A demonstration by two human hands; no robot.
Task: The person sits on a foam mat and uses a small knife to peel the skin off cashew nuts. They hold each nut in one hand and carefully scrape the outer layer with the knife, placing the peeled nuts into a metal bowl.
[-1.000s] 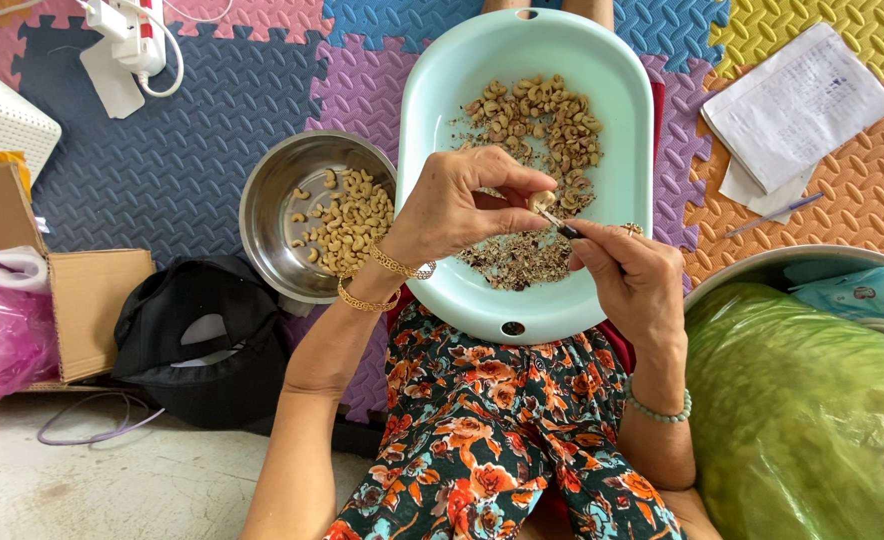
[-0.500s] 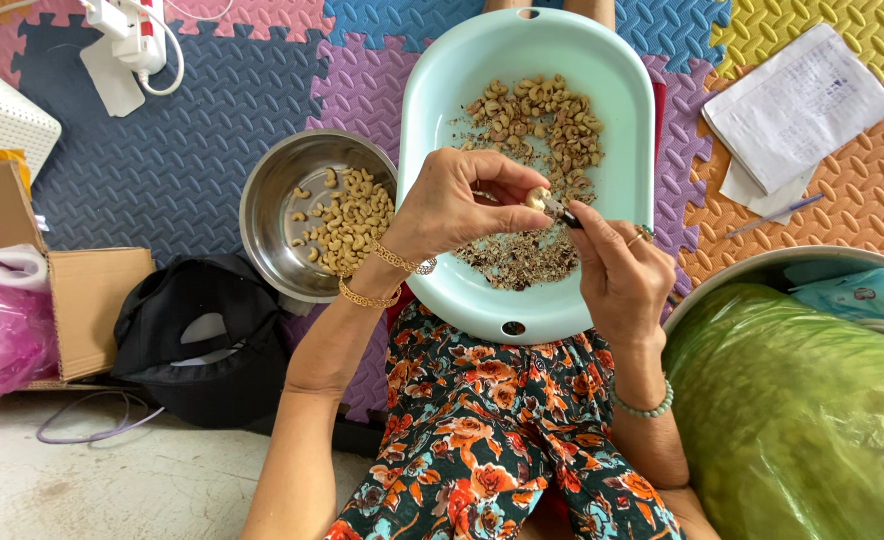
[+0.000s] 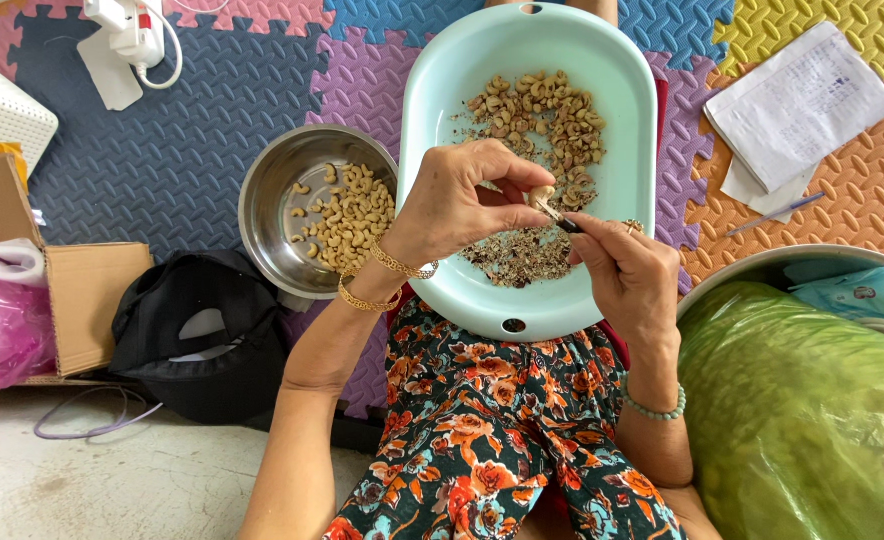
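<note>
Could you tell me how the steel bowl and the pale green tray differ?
The steel bowl is round, shiny metal, and rests on the foam mat; the pale green tray is oval, larger, and lies across the lap. The bowl holds clean pale nuts; the tray holds browner nuts plus loose skins. Both are open containers of nuts.

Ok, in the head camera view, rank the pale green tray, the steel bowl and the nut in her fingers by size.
1. pale green tray, largest.
2. steel bowl, clearly smaller.
3. nut pinched in the left hand, smallest by far.
</note>
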